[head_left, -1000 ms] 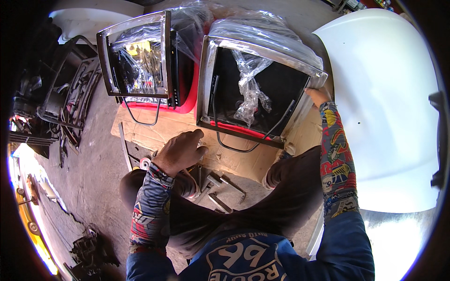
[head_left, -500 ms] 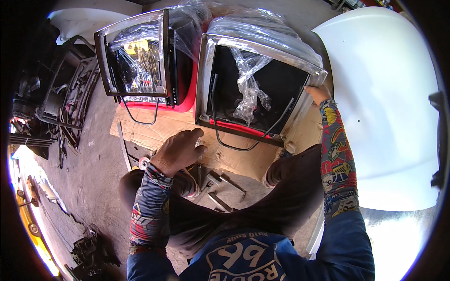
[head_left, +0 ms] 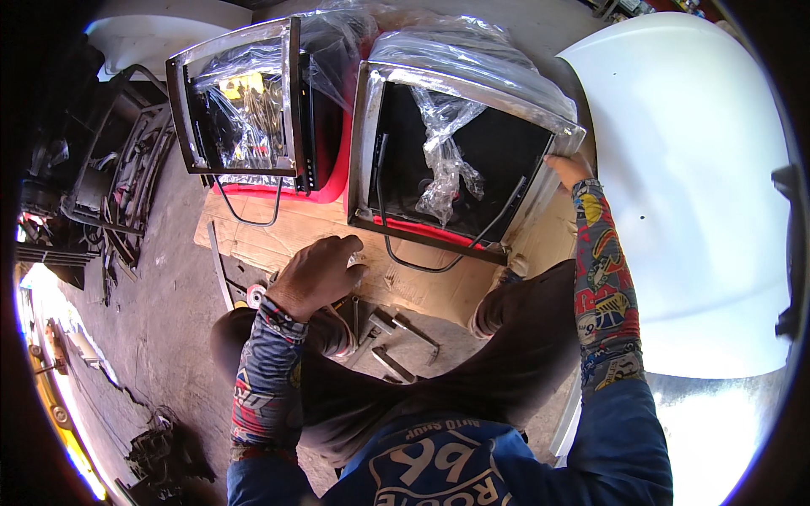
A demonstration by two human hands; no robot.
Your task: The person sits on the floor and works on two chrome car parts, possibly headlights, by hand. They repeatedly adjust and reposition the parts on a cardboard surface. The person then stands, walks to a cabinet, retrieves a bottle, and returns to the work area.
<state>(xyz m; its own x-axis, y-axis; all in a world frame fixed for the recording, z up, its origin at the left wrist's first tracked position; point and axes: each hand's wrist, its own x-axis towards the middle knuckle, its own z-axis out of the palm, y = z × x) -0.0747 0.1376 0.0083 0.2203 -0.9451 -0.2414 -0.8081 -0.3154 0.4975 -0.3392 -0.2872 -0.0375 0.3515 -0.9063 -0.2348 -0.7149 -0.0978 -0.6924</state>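
Observation:
Two seats with red edging lie bottom-up, wrapped in clear plastic, each with a metal frame on its underside. My right hand [head_left: 572, 169] grips the right side of the nearer seat's metal frame [head_left: 472, 80], its fingertips at the corner. A bent black bar [head_left: 422, 268] loops out from that seat's near edge. My left hand [head_left: 314, 274] hovers above the cardboard, touching neither seat; its fingers are loosely bent and the thumb stands apart. A small glint shows by the thumb, too small to name. The left seat's frame [head_left: 295, 101] stands untouched.
Flattened cardboard [head_left: 405, 282] lies under the seats. Metal clamps [head_left: 392, 363] and a flat steel bar [head_left: 221, 266] rest on the floor near my feet. A large white curved panel [head_left: 683, 202] fills the right side. Scrap metal frames [head_left: 126, 194] stand at left.
The whole view has shifted very slightly. Both hands keep their places: the right on the frame, the left above the cardboard.

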